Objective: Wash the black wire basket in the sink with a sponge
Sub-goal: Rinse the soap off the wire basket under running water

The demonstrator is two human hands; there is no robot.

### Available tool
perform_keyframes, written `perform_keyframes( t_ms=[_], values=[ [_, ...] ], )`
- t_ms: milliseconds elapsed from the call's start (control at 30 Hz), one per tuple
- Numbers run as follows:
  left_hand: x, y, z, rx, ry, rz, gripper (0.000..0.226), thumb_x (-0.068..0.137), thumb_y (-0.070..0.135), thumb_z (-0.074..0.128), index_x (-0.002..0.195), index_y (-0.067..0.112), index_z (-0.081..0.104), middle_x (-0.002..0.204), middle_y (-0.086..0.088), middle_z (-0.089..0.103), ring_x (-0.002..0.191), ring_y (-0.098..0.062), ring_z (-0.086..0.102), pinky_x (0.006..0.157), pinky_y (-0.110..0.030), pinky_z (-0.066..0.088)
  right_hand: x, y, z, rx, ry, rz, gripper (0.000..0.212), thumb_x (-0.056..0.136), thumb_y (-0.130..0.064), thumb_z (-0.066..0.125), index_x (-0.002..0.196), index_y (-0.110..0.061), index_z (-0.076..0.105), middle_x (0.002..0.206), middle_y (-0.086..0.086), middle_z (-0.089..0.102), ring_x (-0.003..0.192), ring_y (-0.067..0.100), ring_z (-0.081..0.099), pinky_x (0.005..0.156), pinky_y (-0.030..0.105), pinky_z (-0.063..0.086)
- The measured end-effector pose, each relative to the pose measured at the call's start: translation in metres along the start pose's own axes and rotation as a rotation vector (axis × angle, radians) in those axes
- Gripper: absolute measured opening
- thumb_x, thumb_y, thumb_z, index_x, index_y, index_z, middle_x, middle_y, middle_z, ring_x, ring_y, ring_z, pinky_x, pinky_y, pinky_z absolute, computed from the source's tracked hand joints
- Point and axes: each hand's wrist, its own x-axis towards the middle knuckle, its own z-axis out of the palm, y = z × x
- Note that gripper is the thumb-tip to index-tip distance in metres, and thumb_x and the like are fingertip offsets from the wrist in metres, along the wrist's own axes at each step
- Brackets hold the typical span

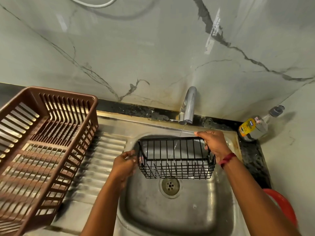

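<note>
The black wire basket (pixel 176 160) is held over the steel sink (pixel 170 217), in the 12 o'clock half of the basin, above and just behind the drain (pixel 170 185). It does not rest on the basin floor; both hands carry it. Its long axis runs from 9 o'clock to 3 o'clock.

Left hand (pixel 125 163): positioned at the 9 o'clock end of the basket. The fingers are curled in and pinch the end wires. This hand is slightly blurred, so the exact finger placement cannot be told.

Right hand (pixel 214 143): positioned at the 3 o'clock end. The fingers are wrapped over the upper rim wire, gripping it. A red thread band (pixel 227 160) sits on this wrist.

The chrome tap (pixel 188 106) stands at 12 o'clock of the sink, against the marble wall (pixel 153 48). A thin water stream (pixel 182 131) runs from its spout and passes through the basket wires right of centre.

A ribbed drainboard (pixel 105 150) adjoins the basin at 9 o'clock. A brown plastic dish rack (pixel 68 92) stands on it, well apart from the basket. A dishwash liquid bottle (pixel 254 127) with a yellow label stands in the corner at 2 o'clock. A red rounded object (pixel 283 205) shows at 4 o'clock, partly hidden by the right forearm.
</note>
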Motion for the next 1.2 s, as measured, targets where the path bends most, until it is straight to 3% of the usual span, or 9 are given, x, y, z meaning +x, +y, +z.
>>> perform_keyframes(
  t_ms=[100,233,333,500,633,767,933,1033,1200],
  values=[
    [-0.002,-0.006,-0.006,0.067,0.048,0.086,0.030,0.092,-0.009,0.065,0.103,0.019,0.068,0.091,-0.010,0.074,0.084,-0.027,0.066,0.063,-0.032,0.051,0.001,-0.008,0.005,-0.070,-0.044,-0.013,0.028,0.079,-0.022,0.074,0.064,-0.009,0.054,0.046,-0.005,0.030,0.055,0.018,0.036,0.058,0.025,0.042],
    [-0.005,0.001,-0.010,0.295,0.215,0.252,0.037,0.073,-0.001,0.076,0.086,0.034,0.076,0.088,0.005,0.079,0.088,-0.027,0.075,0.084,-0.051,0.062,-0.001,-0.020,0.009,-0.097,-0.038,0.000,0.043,0.078,-0.021,0.075,0.049,-0.019,0.042,0.043,-0.008,0.032,0.048,0.015,0.034,0.065,0.028,0.046],
    [-0.024,0.025,-0.004,0.497,0.291,0.339,0.035,0.081,-0.002,0.072,0.106,0.021,0.078,0.100,-0.005,0.079,0.091,-0.024,0.074,0.090,-0.038,0.059,-0.004,-0.031,0.012,-0.105,-0.007,-0.019,0.049,0.079,-0.019,0.075,0.045,-0.021,0.039,0.041,-0.008,0.030,0.040,0.011,0.028,0.069,0.026,0.047],
    [-0.053,0.040,0.029,0.581,0.267,0.448,0.026,0.094,0.018,0.069,0.120,0.014,0.072,0.109,-0.004,0.077,0.076,-0.012,0.066,0.067,-0.014,0.047,-0.004,-0.037,0.027,-0.241,-0.076,-0.089,0.043,0.079,-0.023,0.074,0.048,-0.019,0.045,0.044,-0.005,0.034,0.041,0.011,0.031,0.066,0.024,0.042],
    [-0.060,0.022,0.077,0.755,0.120,0.414,0.073,0.085,0.064,0.067,0.142,0.021,0.050,0.139,-0.009,0.058,0.127,-0.030,0.056,0.103,-0.041,0.048,-0.001,-0.041,0.049,-0.497,-0.131,-0.205,0.045,0.081,-0.028,0.070,0.044,-0.018,0.046,0.043,-0.006,0.039,0.043,0.013,0.036,0.054,0.024,0.038],
    [-0.049,0.009,0.093,0.717,0.103,0.250,0.100,0.076,0.072,0.071,0.149,0.016,0.031,0.148,-0.019,0.041,0.135,-0.039,0.045,0.109,-0.047,0.043,-0.004,-0.041,0.066,-0.717,-0.150,-0.280,0.044,0.089,-0.033,0.058,0.049,-0.017,0.048,0.043,-0.007,0.038,0.041,0.009,0.036,0.048,0.019,0.030],
    [-0.035,0.011,0.091,0.566,0.114,0.159,0.097,0.073,0.055,0.081,0.146,0.012,0.035,0.141,-0.016,0.054,0.127,-0.034,0.054,0.099,-0.042,0.048,-0.006,-0.034,0.070,-0.656,-0.172,-0.431,0.041,0.094,-0.031,0.055,0.055,-0.016,0.060,0.048,-0.006,0.049,0.044,0.002,0.042,0.048,0.009,0.031],
    [-0.027,0.017,0.093,0.557,0.112,0.117,0.095,0.074,0.059,0.077,0.150,0.016,0.039,0.143,-0.015,0.057,0.130,-0.033,0.055,0.104,-0.045,0.049,-0.008,-0.033,0.060,-0.498,-0.216,-0.567,0.009,0.087,-0.026,0.067,0.083,-0.020,0.072,0.081,-0.011,0.069,0.075,-0.005,0.061,0.074,0.004,0.045],
    [-0.016,0.022,0.100,0.623,0.096,0.097,0.095,0.076,0.071,0.066,0.152,0.021,0.043,0.137,-0.011,0.064,0.126,-0.029,0.059,0.103,-0.045,0.051,-0.008,-0.047,0.037,-0.187,-0.303,-0.226,0.011,0.080,-0.017,0.074,0.091,-0.018,0.073,0.081,-0.005,0.074,0.070,0.002,0.069,0.065,0.012,0.054]
  ],
)
